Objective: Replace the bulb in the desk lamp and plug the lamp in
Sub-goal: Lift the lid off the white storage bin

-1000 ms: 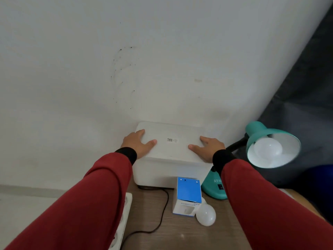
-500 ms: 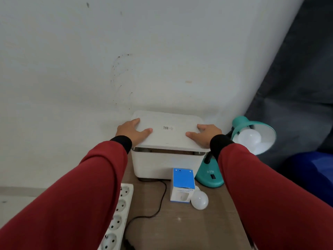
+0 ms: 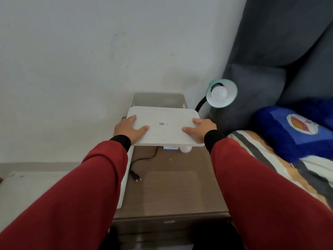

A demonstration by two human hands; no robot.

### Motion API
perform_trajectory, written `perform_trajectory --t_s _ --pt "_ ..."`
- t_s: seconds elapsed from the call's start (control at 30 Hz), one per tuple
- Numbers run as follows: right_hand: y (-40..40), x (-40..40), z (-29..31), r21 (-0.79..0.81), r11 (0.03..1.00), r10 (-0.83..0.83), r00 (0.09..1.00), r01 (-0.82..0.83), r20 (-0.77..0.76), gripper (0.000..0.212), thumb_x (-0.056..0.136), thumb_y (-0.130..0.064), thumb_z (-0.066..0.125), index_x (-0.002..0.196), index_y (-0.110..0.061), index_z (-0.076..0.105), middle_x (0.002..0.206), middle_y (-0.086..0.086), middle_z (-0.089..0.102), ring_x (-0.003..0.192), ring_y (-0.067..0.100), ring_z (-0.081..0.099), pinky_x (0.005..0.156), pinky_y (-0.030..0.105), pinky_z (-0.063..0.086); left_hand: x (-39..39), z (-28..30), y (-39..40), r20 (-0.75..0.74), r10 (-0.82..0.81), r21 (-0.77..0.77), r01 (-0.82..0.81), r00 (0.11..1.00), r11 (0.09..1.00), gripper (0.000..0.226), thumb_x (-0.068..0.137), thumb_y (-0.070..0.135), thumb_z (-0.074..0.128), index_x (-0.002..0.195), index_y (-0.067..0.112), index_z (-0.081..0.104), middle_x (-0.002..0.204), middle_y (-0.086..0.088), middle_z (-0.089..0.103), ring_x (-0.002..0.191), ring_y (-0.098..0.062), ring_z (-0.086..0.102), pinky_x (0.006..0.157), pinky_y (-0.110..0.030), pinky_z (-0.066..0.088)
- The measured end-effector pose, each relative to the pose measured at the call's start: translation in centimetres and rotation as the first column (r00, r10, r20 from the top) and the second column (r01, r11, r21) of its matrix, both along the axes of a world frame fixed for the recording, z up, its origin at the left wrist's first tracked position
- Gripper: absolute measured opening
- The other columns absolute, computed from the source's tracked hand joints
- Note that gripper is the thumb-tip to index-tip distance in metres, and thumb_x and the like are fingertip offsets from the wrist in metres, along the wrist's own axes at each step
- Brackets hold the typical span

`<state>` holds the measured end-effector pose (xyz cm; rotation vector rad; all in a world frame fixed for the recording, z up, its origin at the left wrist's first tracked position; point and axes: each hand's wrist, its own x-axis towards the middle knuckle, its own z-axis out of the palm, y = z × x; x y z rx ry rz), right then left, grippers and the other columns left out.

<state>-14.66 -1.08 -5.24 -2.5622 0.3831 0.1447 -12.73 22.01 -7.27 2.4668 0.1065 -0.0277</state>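
Above the open box (image 3: 158, 100), both hands are holding the white lid (image 3: 163, 129). Left hand (image 3: 128, 130) and right hand (image 3: 201, 129) are pinching its two ends.

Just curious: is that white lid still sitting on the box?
Apart. The head view shows both hands holding the lid lifted forward, with the box open behind it.

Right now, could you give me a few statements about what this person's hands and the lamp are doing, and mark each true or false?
1. Both hands, left hand and right hand, hold the white lid. True.
2. The lid sits closed on the box. False: it is lifted clear, and the box is open.
3. The lamp has a bulb in its shade. True.
4. The plug is in a socket. False: it lies loose on the table.
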Motion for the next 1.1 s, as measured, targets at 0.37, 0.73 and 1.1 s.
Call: perform_trajectory --t_s 0.37,0.73,1.1 --pt "-0.8 -8.6 -7.6 0.004 1.000 -0.024 0.995 0.024 -0.093 0.074 0.084 -0.052 0.060 0.146 -0.022 0.034 0.154 0.006 0.030 0.141 0.026 0.030 0.115 0.034 0.026 -8.5 -8.2 -1.2 -0.169 -0.014 0.104 0.032 0.986 0.994 0.078 0.087 0.056 0.053 0.150 0.020 0.025 0.154 -0.010 0.030 0.141 -0.028 0.031 0.115 -0.035 0.026" --pt "-0.9 -9.3 -12.2 -0.020 1.000 0.017 0.967 -0.023 -0.253 0.069 0.088 -0.049 0.055 0.147 -0.024 0.031 0.156 0.008 0.024 0.143 0.028 0.025 0.116 0.036 0.023 -8.8 -12.1 -1.8 -0.311 -0.044 0.284 0.137 0.950 0.949 0.077 0.089 0.056 0.050 0.148 0.013 0.026 0.150 -0.015 0.035 0.137 -0.031 0.035 0.111 -0.034 0.030" --pt "-0.5 -6.9 -13.1 -0.130 0.984 0.072 0.937 -0.123 -0.342 0.062 0.087 -0.042 0.058 0.140 -0.017 0.039 0.145 0.010 0.041 0.132 0.028 0.041 0.106 0.035 0.036 -7.4 -12.3 -2.7 -0.373 0.006 0.451 0.175 0.928 0.875 0.069 0.088 0.055 0.051 0.139 0.009 0.037 0.139 -0.020 0.041 0.125 -0.031 0.047 0.103 -0.037 0.040"
